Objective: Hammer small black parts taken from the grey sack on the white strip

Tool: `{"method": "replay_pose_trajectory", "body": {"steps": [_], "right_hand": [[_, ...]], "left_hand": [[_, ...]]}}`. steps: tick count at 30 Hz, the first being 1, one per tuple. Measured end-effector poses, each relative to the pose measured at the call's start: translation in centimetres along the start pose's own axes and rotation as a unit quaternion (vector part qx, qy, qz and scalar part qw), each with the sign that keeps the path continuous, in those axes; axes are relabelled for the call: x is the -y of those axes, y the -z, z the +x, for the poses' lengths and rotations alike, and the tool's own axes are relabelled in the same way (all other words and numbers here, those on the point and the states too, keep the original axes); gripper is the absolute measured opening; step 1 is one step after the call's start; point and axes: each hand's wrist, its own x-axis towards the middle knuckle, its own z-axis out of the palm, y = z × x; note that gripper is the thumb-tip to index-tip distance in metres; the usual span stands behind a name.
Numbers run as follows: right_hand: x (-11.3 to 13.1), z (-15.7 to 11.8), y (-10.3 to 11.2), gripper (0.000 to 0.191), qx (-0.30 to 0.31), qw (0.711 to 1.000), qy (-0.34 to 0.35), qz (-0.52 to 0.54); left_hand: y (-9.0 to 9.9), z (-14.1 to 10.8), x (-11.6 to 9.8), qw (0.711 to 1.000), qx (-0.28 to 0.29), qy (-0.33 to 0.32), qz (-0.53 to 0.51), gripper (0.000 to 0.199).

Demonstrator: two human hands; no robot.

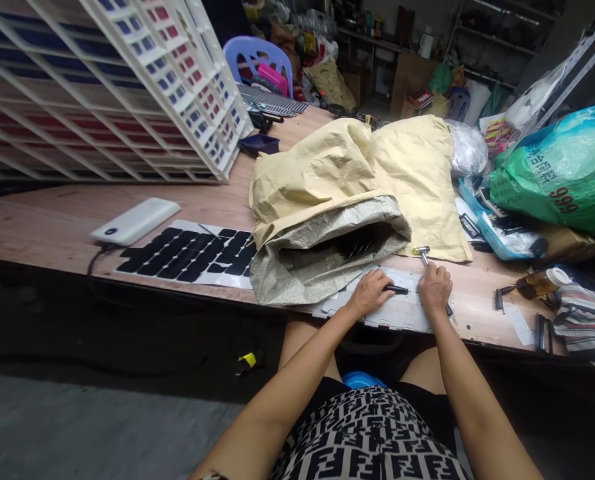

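Note:
My left hand [370,293] is closed on a short black rod-like piece [397,289], which lies low over a pale grey sheet [402,317] at the table's front edge. To its right, my right hand [436,288] grips a small hammer [420,251] by the handle. The hammer's head, silver with a yellowish end, points away from me. Just beyond my left hand lies a yellow woven sack [322,180], its grey-lined mouth open toward me. Dark slim pieces [361,245] show inside the mouth.
Left of the sack are a sheet of black stickers [187,253] and a white power bank [136,220] with a cable. A white plastic crate [222,150] stands at far left. On the right are a brown bottle [534,283], striped cloth [584,317] and a green bag [542,180].

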Motion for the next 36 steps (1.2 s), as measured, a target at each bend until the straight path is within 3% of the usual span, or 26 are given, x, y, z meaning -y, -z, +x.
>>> {"method": "replay_pose_trajectory", "body": {"steps": [7,11,15,20,25,32,36], "right_hand": [[-1.0,0.2,2.2,0.045,0.072,0.990,-0.051,0.111],[-2.0,-3.3,4.5,0.046,0.033,0.960,-0.026,0.277],[-1.9,-8.0,6.0,0.043,0.067,0.922,0.024,0.380],[-0.8,-10.6,7.3,0.041,0.064,0.911,0.037,0.407],[-0.3,-10.8,7.9,0.040,0.043,0.912,0.045,0.406],[-0.4,-11.1,6.6,0.040,0.079,0.916,0.044,0.391],[0.2,-10.8,7.0,0.039,0.067,0.913,0.040,0.401]], "left_hand": [[0.0,0.3,0.8,0.997,0.005,0.034,-0.072,0.019],[0.1,0.5,0.6,0.997,0.000,0.037,-0.070,0.019],[0.0,0.5,0.6,0.998,0.000,0.036,-0.056,0.022],[-0.1,0.4,0.6,0.998,0.000,0.038,-0.055,0.021],[-0.1,0.5,0.7,0.997,0.000,0.046,-0.067,0.021],[-0.1,1.1,0.5,0.992,0.017,0.089,-0.085,0.021],[-0.1,1.0,0.5,0.991,0.012,0.086,-0.097,0.020]]}}
